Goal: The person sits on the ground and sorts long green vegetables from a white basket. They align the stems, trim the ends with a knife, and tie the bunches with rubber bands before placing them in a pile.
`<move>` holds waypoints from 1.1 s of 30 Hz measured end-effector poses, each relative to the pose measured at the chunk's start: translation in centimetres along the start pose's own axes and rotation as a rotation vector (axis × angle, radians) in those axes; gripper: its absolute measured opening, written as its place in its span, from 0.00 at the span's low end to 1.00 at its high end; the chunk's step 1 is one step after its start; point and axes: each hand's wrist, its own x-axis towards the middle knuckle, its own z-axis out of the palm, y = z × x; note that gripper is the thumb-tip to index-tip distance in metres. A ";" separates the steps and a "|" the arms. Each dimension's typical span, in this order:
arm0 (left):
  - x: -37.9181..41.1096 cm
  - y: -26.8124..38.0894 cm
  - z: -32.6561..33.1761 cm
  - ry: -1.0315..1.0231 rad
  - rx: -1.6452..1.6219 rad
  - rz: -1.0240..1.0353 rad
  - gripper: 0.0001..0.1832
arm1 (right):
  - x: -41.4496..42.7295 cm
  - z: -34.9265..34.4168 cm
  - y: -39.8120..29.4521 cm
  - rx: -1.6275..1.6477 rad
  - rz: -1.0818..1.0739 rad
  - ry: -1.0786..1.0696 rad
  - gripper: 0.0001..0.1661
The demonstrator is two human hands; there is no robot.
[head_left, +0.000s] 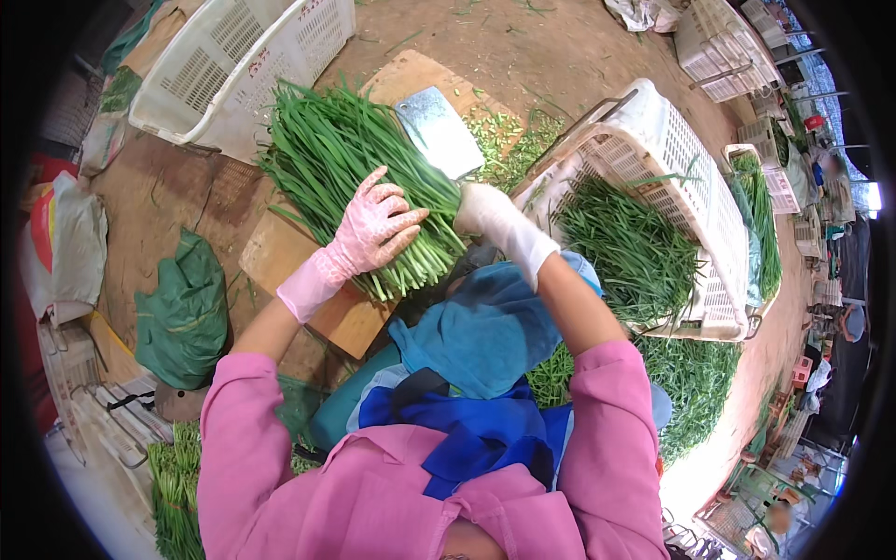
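Observation:
A thick bundle of cut green stalks, apparently garlic chives (329, 154), lies across a wooden board (283, 255), pale stem ends towards me. My left hand (374, 224), in a pink patterned glove, rests palm down on the stems with its fingers apart. At the bundle's right side, my right hand (483, 210) in a white glove is closed at the near end of a metal cleaver (439, 133). The broad blade reaches up and left from that fist, lying flat beside the leaves; its handle is hidden by the hand.
Chopped stem bits (493, 133) litter the area beyond the cleaver. A tilted white plastic crate (700, 175) at right holds loose greens (623, 245). Another white crate (245, 91) stands upper left, and a green sack (183, 308) lies left. A blue cloth (483, 329) covers my lap.

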 end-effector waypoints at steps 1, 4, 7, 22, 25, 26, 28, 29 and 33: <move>0.1 0.0 0.1 -0.030 -0.004 0.011 0.09 | 0.3 -1.4 0.3 -0.046 -0.023 -0.089 0.21; 0.8 0.2 -0.1 -0.001 -0.070 0.105 0.07 | -0.1 -4.4 1.5 0.133 -0.189 -0.159 0.17; 1.1 0.0 0.4 -0.089 -0.144 0.132 0.12 | 0.4 -4.2 2.8 0.112 -0.328 -0.213 0.13; 1.2 -0.3 2.0 -0.201 -0.021 0.074 0.12 | 2.1 -1.9 0.6 -0.134 -0.062 -0.196 0.21; 1.4 -0.1 1.9 -0.233 0.026 0.083 0.14 | 1.9 -4.5 1.0 -0.147 -0.166 -0.344 0.16; 1.6 0.2 1.6 -0.281 0.043 0.069 0.14 | 1.7 -4.2 0.7 -0.143 -0.137 -0.285 0.15; 1.5 0.2 1.8 -0.311 0.102 0.063 0.16 | 1.1 -4.0 -0.1 -0.170 -0.097 -0.228 0.15; 1.6 0.3 1.8 -0.333 0.111 0.041 0.17 | 1.5 -3.9 0.0 -0.207 -0.126 -0.258 0.15; 2.2 0.6 2.5 -0.356 0.162 0.026 0.18 | 3.0 -3.1 1.0 -0.143 -0.121 -0.326 0.13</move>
